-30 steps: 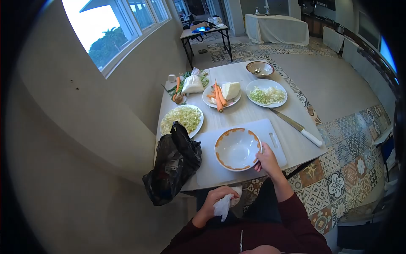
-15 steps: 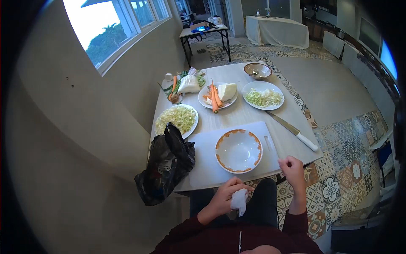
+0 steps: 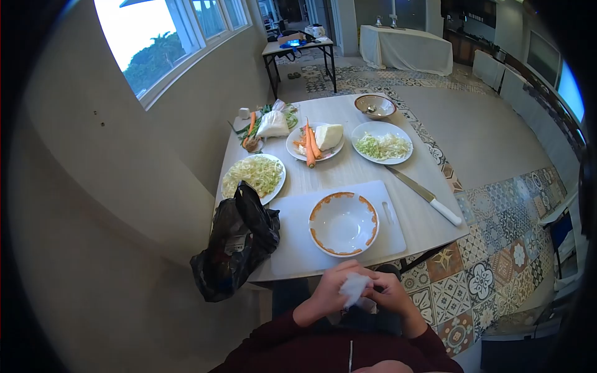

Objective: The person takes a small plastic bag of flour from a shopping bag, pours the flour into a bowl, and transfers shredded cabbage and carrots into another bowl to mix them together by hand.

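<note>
Two hands meet just off the near edge of the table, above the lap. The left hand is closed around a white wad; the right hand has its fingers curled against it, and I cannot tell whether they grip it. Whether the wad is cloth, paper or plastic is unclear. Beyond them, the bowl stands upright on the board. A black bag slumps over the table's edge at left, beside a plate of pale shreds. Farther back, carrots and a white wedge share another plate. The knife lies right of the board.
</note>
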{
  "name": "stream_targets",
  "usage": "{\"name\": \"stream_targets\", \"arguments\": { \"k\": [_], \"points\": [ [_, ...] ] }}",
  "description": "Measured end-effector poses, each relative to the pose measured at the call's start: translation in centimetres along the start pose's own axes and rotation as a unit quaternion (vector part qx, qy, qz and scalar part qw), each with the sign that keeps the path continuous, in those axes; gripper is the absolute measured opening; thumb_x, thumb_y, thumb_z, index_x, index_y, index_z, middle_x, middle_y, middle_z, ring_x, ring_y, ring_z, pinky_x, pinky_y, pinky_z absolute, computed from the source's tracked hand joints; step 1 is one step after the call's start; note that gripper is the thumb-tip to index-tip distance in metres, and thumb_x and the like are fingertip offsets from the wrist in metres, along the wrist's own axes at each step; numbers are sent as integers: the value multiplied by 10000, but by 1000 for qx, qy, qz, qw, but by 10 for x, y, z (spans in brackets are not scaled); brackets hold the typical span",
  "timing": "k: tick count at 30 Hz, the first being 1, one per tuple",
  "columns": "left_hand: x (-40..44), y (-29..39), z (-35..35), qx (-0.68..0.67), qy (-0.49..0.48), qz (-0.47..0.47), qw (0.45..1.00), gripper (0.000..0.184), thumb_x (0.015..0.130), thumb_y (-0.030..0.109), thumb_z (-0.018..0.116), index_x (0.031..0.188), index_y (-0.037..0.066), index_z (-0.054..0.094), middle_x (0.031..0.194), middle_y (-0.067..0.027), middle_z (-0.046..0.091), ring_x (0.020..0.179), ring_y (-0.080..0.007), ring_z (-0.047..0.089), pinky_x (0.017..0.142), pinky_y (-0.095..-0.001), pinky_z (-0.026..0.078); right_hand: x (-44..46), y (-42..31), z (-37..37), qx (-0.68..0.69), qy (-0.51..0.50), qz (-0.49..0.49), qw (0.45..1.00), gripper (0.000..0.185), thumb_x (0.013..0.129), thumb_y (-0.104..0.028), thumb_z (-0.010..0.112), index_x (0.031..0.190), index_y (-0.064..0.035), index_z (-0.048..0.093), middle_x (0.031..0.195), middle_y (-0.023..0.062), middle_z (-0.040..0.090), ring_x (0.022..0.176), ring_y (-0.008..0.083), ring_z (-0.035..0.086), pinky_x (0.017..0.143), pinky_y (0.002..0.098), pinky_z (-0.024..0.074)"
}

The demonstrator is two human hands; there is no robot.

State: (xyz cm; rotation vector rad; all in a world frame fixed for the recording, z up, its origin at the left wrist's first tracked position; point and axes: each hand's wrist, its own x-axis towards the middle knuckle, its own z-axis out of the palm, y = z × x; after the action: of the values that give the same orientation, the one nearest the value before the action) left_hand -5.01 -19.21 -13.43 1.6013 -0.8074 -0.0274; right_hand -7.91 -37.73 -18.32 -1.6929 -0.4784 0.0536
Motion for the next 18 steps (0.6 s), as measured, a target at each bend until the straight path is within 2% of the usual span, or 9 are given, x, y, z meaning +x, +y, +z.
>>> {"name": "stream_targets", "arguments": {
  "k": [1, 2, 5, 6, 11, 15, 18],
  "points": [
    [-4, -9, -2, -7, 28, 13, 999, 163, 811, 23, 642, 971, 22, 674, 893, -101, 648, 804, -169, 614, 744, -278, 474, 3, 1, 6, 37, 6, 15, 999, 210, 818, -224, 711, 900, -35, 668, 807, 64, 659, 753, 134, 616, 701, 278, 469],
    [-6, -13, -4, -14, 57, 26, 998, 130, 834, 38, 631, 956, 18, 672, 907, -107, 659, 815, -168, 621, 754, -278, 477, 7, 8, 10, 49, 15, -28, 998, 206, 795, -227, 741, 821, -38, 664, 726, 47, 644, 652, 108, 583, 617, 259, 443],
    [-8, 1, -12, -116, 114, -101, 981, 158, 912, 121, 579, 965, -4, 660, 945, -101, 668, 835, -153, 619, 780, -282, 478, 12, 5, 15, 24, 7, -3, 1000, 243, 766, -239, 771, 774, -38, 634, 711, 39, 623, 636, 102, 553, 602, 254, 424],
    [-10, 1, -14, -108, 118, -112, 981, 252, 963, 195, 523, 991, -27, 640, 983, -97, 667, 865, -137, 603, 791, -286, 473, 12, 5, 18, 8, 10, 0, 1000, 254, 758, -241, 778, 762, -39, 625, 703, 36, 614, 637, 100, 548, 604, 253, 425],
    [-11, 0, -18, -105, 129, -101, 981, 261, 974, 166, 498, 1101, -30, 614, 1040, -95, 644, 916, -134, 587, 800, -273, 471, 11, 5, 25, -56, 42, 23, 997, 290, 742, -251, 791, 727, -38, 593, 673, 24, 572, 635, 94, 520, 601, 258, 419],
    [-5, -1, -18, -49, 136, -62, 988, 312, 994, 194, 457, 1139, -52, 584, 1196, -136, 599, 971, -146, 574, 846, -284, 461, 10, 1, 26, 11, 70, 44, 997, 246, 764, -208, 765, 759, -20, 607, 702, 43, 583, 647, 114, 526, 608, 266, 417],
    [-5, 3, -18, -32, 119, -80, 989, 328, 1000, 191, 439, 1171, -59, 564, 1243, -147, 575, 984, -156, 574, 867, -293, 458, 10, 1, 24, 14, 83, 40, 996, 203, 775, -171, 746, 782, -12, 620, 720, 58, 587, 661, 134, 537, 628, 267, 426]
  ]
}}
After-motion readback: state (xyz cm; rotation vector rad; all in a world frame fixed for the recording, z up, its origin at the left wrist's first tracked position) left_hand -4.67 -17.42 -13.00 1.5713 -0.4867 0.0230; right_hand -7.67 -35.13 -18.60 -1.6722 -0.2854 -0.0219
